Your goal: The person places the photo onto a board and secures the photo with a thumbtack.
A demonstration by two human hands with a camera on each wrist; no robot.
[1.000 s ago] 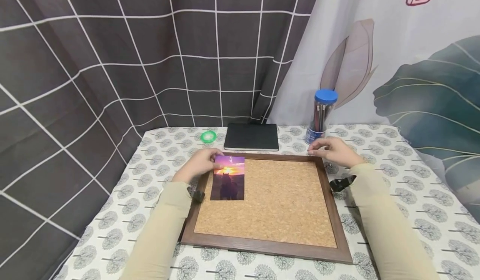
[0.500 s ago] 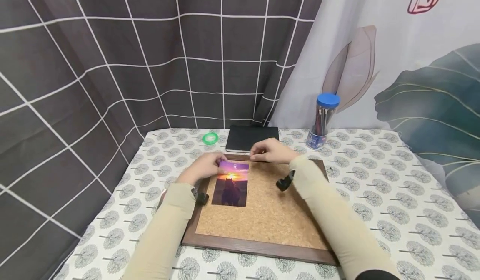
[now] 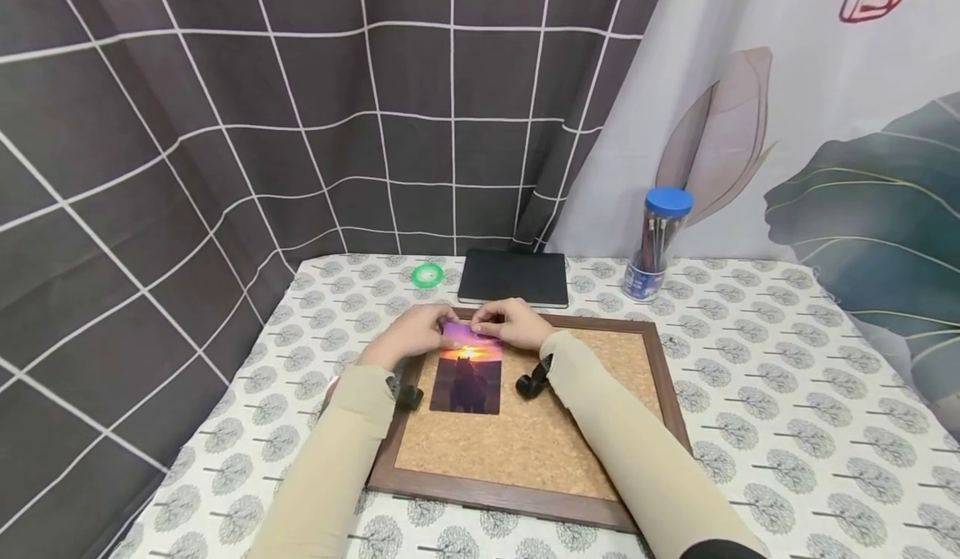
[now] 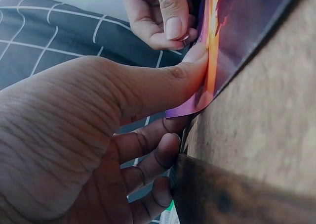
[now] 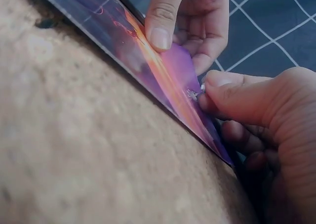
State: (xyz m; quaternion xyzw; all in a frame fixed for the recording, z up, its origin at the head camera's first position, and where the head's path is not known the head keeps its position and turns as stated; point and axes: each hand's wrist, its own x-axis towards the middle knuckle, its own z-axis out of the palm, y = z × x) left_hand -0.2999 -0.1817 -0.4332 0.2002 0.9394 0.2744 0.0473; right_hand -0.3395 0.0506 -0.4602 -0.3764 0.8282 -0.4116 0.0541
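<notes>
A photo (image 3: 467, 382) of a dark horse's head against a purple and orange sunset lies on the left part of a cork board (image 3: 540, 451) with a brown frame. My left hand (image 3: 411, 334) pinches its upper left edge, thumb (image 4: 190, 73) on the printed face and fingers behind. At the photo's top edge, close to the left hand, my right hand (image 3: 513, 324) holds a small silvery thumbtack (image 5: 203, 87) between thumb and forefinger. Most of the tack is hidden by the fingertips. Seen from the right wrist, the photo (image 5: 170, 78) bends at its top.
Behind the board lies a black notebook (image 3: 513, 277), with a green ring-shaped roll (image 3: 427, 275) to its left. A blue-lidded clear jar of pencils (image 3: 657, 242) stands at the back right. A tree-patterned cloth (image 3: 795, 392) covers the table.
From beside the pencil jar, my right hand has moved left across the board to the photo's top edge. My left hand keeps holding the photo's upper left.
</notes>
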